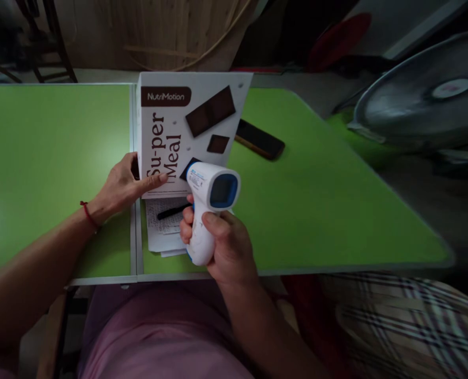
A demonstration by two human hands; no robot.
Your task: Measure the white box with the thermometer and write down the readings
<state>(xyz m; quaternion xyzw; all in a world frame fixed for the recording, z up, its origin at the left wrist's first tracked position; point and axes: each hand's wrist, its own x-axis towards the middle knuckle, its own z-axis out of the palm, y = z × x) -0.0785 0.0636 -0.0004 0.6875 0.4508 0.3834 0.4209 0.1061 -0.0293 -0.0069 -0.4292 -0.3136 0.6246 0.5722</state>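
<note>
My left hand (127, 181) grips the lower left edge of a white box (206, 105) printed "NutriMotion Su-per Meal", its thumb across the front and its fingers hidden behind. In my right hand (228, 239) is a white and blue infrared thermometer (204, 210), held by its handle with the dark screen toward me. The thermometer's far end is in front of the box's lower right part; whether they touch I cannot tell. Below the box lie handwritten papers (165, 239) with a black pen (174, 211) on top, partly covered by my right hand.
A dark phone (260, 139) lies right of the box on the green table (316, 210). A metal-edged seam (135, 237) runs across the tabletop. Beyond its right edge stands a large round metal lid or tray (415, 89). Checked cloth (407, 316) is at the lower right.
</note>
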